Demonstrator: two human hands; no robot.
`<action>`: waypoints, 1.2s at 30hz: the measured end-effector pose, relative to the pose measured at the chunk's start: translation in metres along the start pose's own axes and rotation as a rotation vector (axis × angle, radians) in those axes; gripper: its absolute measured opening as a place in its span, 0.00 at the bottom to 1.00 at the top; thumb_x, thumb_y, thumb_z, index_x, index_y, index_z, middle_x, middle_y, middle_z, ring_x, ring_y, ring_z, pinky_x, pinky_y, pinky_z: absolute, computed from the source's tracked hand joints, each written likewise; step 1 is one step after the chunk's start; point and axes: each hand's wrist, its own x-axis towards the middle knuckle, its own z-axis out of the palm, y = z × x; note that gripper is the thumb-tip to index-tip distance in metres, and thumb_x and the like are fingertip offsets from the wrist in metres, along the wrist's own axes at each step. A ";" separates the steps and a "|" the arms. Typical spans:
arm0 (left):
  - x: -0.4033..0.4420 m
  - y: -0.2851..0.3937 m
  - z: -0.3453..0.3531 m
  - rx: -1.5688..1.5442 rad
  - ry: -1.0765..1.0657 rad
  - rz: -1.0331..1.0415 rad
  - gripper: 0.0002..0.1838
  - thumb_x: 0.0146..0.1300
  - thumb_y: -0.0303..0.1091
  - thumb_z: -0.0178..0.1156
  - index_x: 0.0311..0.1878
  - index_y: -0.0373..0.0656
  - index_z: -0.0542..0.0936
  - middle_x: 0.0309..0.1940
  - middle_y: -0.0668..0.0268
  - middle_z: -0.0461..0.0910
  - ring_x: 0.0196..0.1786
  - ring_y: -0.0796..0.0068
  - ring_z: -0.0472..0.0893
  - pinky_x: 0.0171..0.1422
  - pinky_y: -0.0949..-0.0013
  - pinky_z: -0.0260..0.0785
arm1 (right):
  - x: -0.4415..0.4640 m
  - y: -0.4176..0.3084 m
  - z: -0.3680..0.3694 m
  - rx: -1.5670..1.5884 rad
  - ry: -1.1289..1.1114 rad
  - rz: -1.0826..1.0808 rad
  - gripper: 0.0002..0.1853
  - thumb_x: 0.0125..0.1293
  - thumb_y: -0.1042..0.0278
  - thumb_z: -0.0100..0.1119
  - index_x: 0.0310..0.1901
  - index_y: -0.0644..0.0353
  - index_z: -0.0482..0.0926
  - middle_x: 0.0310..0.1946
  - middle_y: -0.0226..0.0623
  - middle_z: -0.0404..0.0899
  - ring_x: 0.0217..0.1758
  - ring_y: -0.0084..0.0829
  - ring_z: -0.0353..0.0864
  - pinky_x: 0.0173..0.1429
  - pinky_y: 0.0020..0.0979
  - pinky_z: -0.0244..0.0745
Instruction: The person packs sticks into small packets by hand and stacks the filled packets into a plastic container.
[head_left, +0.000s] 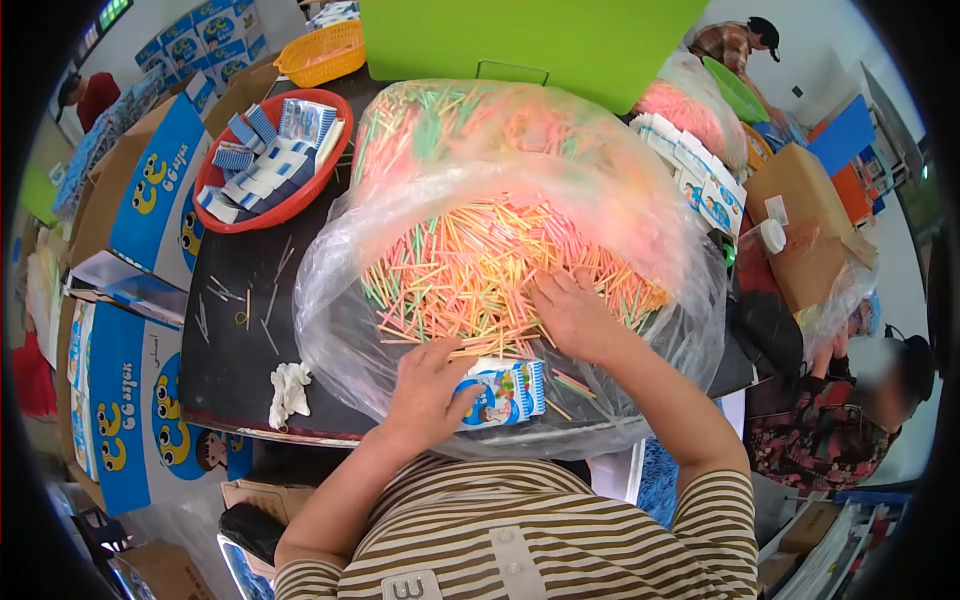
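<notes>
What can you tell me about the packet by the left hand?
The packet is blue and white, plastic-looking, printed with a cartoon figure, its right end striped blue. It lies just below the sticks, at the mouth of the bag. The left hand touches its left part. Whether it's sealed is unclear.

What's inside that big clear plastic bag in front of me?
Inside the large clear plastic bag lies a heap of thin pink, yellow, orange and green sticks, with your right hand touching them at the opening. Whatever lies beneath the visible top layer is covered.
</notes>
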 end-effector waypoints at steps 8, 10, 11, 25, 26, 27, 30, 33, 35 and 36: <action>0.018 0.000 -0.009 0.062 0.016 0.025 0.25 0.56 0.41 0.63 0.54 0.37 0.74 0.56 0.48 0.69 0.59 0.51 0.67 0.60 0.55 0.59 | 0.000 0.009 -0.033 0.167 0.001 0.339 0.11 0.57 0.70 0.51 0.40 0.66 0.72 0.40 0.44 0.74 0.50 0.44 0.70 0.54 0.44 0.61; 0.036 0.005 0.004 -0.059 0.094 0.049 0.26 0.58 0.41 0.62 0.54 0.34 0.73 0.55 0.46 0.69 0.59 0.51 0.67 0.61 0.54 0.60 | 0.009 0.009 -0.043 0.450 -0.006 0.354 0.10 0.64 0.68 0.50 0.42 0.66 0.71 0.34 0.40 0.76 0.42 0.41 0.75 0.49 0.40 0.67; 0.047 0.007 0.013 -0.185 0.170 0.065 0.26 0.59 0.42 0.61 0.54 0.31 0.72 0.55 0.44 0.69 0.59 0.51 0.68 0.61 0.54 0.60 | 0.012 0.007 -0.044 0.444 0.000 0.345 0.10 0.64 0.68 0.50 0.42 0.66 0.71 0.34 0.40 0.76 0.42 0.41 0.75 0.49 0.40 0.67; 0.100 -0.002 0.031 -1.294 -0.120 -0.449 0.22 0.70 0.42 0.51 0.60 0.37 0.65 0.53 0.62 0.72 0.55 0.74 0.72 0.61 0.70 0.64 | 0.031 -0.034 -0.034 1.284 -0.249 0.633 0.10 0.69 0.72 0.41 0.48 0.61 0.68 0.33 0.37 0.73 0.29 0.29 0.71 0.32 0.31 0.69; 0.099 -0.001 0.029 -1.293 -0.124 -0.455 0.22 0.70 0.42 0.51 0.60 0.37 0.65 0.53 0.62 0.72 0.55 0.74 0.72 0.61 0.70 0.64 | 0.036 -0.030 -0.045 1.048 -0.310 0.545 0.11 0.67 0.73 0.42 0.50 0.62 0.68 0.35 0.42 0.73 0.32 0.36 0.73 0.36 0.36 0.70; 0.099 0.001 0.027 -1.110 0.088 -0.467 0.24 0.69 0.41 0.52 0.60 0.35 0.65 0.53 0.59 0.73 0.53 0.73 0.73 0.60 0.70 0.64 | 0.037 -0.028 -0.050 0.811 -0.366 0.455 0.13 0.66 0.74 0.43 0.51 0.62 0.68 0.37 0.48 0.74 0.35 0.43 0.74 0.39 0.40 0.71; 0.094 -0.012 0.021 -0.805 0.447 -0.361 0.25 0.67 0.39 0.55 0.59 0.30 0.66 0.53 0.53 0.74 0.51 0.70 0.75 0.59 0.67 0.65 | 0.026 -0.010 -0.037 0.652 -0.282 0.533 0.20 0.63 0.72 0.44 0.58 0.62 0.67 0.41 0.55 0.73 0.46 0.50 0.74 0.49 0.44 0.69; 0.074 -0.013 0.011 -0.797 0.342 -0.394 0.19 0.65 0.36 0.56 0.54 0.32 0.73 0.51 0.55 0.76 0.50 0.68 0.76 0.57 0.64 0.66 | 0.023 -0.025 -0.027 0.399 -0.266 0.424 0.22 0.62 0.72 0.46 0.59 0.62 0.67 0.45 0.51 0.73 0.53 0.45 0.71 0.53 0.45 0.66; 0.061 -0.013 0.009 -0.606 0.185 -0.276 0.13 0.62 0.32 0.57 0.47 0.35 0.77 0.46 0.55 0.78 0.48 0.63 0.77 0.53 0.63 0.68 | 0.022 -0.028 -0.015 0.120 -0.202 0.296 0.21 0.61 0.72 0.47 0.58 0.62 0.68 0.48 0.48 0.73 0.57 0.43 0.69 0.55 0.47 0.64; 0.056 -0.012 0.008 -0.602 0.186 -0.276 0.13 0.62 0.32 0.57 0.47 0.35 0.77 0.46 0.55 0.78 0.48 0.63 0.77 0.53 0.63 0.68 | 0.020 -0.024 -0.008 0.126 -0.203 0.271 0.20 0.60 0.71 0.49 0.55 0.63 0.70 0.49 0.46 0.72 0.58 0.42 0.68 0.57 0.47 0.62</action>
